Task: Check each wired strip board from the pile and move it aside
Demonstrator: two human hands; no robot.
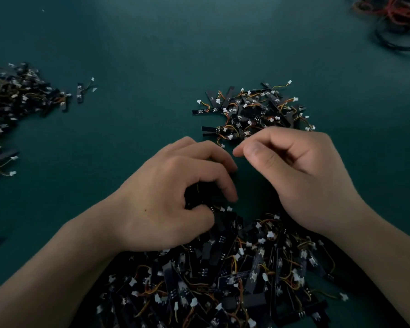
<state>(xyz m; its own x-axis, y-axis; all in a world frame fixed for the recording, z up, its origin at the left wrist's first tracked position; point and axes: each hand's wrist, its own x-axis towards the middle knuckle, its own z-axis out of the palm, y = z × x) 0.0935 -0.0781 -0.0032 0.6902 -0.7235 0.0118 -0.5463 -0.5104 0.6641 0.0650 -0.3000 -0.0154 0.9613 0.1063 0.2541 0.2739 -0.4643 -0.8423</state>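
The unsorted pile (223,280) of wired strip boards fills the bottom centre of the frame, a dense heap of black boards with orange-yellow leads and white connectors. The left hand (171,200) is curled over the pile's far edge, with thumb and fingers closed round a dark wired strip board (194,197). This grip probably separates one unit from tangled neighbours. The right hand (294,176) hovers just right of it, fingers curled and thumb tip meeting forefinger. Nothing is visible in that pinch, and whether it traps a thin lead cannot be told. Directly above the right hand lies a smaller heap (253,110), probably the set-aside stack, placed within short reach. Another heap (17,95) lies at the left edge. A cable tangle (398,20) occupies the upper right corner of the green table (140,55).
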